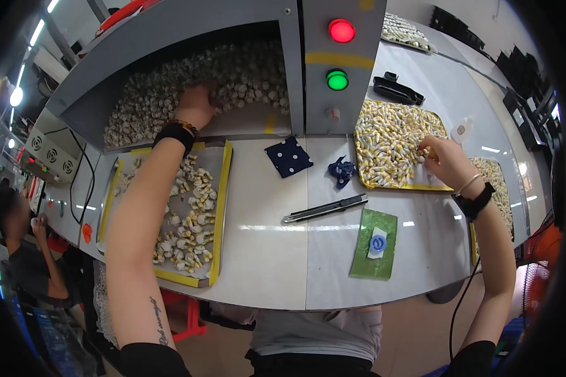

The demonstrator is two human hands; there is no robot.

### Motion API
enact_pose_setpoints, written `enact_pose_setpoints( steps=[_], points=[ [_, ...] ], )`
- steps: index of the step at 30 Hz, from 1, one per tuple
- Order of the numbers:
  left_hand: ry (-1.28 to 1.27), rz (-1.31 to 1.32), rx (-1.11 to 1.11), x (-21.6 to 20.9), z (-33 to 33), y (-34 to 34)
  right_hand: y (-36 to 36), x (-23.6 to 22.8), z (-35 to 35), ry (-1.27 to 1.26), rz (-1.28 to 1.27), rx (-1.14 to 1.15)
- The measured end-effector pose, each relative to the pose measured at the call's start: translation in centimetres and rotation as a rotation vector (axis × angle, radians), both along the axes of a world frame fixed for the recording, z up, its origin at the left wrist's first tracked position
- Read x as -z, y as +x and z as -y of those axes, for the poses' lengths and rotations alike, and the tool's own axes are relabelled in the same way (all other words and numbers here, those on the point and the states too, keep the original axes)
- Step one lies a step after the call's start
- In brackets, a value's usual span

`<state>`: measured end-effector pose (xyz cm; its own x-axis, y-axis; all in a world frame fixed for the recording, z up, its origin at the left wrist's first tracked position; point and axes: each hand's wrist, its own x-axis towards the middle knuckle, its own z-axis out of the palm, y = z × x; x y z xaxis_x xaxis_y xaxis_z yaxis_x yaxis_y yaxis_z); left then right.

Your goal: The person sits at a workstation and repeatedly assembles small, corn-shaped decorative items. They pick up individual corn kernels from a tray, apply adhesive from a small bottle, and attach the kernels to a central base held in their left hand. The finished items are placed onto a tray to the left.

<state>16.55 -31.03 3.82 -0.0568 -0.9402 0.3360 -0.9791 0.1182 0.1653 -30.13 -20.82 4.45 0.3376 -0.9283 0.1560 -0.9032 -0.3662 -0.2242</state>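
My left hand [198, 108] reaches into a grey open-fronted bin [289, 75] heaped with small white knobbly pieces [148, 94]. Its fingers curl in among them, and whatever they grip is hidden. On the right, my right hand [448, 162] is closed in a pinch at a yellow-edged tray [396, 188] full of slim yellow-and-white pieces [390, 138]; one small piece seems to be between the fingertips. Below my left forearm lies another yellow-edged tray [223, 207], where white pieces joined to yellow-and-white ones [188, 248] lie loosely scattered.
Between the trays lie a dark dotted cloth pad [288, 157], a crumpled blue cloth [341, 171], a utility knife [326, 208] and a green mat [366, 267] bearing a blue ring [378, 244]. A post carries red [341, 30] and green lamps [337, 79]. Another person [28, 251] sits at left.
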Motion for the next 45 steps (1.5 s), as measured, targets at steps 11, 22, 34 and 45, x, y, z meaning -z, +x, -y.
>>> enact_pose_setpoints(
  steps=[11, 22, 34, 45],
  points=[
    [-0.167, -0.138, 0.056, 1.2, 0.7, 0.9, -1.2, 1.3, -0.2, 0.013, -0.06, 0.061],
    [0.366, -1.076, 0.486, -5.9, -12.7, -4.3, -2.9, -0.6, -1.8, 0.103, 0.098, 0.103],
    [1.206, -1.822, 0.26, 0.4, -30.6, -10.8, 4.5, -2.4, -8.3, 0.113, 0.443, -0.322],
    [1.148, -2.122, 0.487, 4.2, -32.0, -14.7, 7.3, -0.3, -11.0, -0.056, 0.16, -0.456]
  ],
)
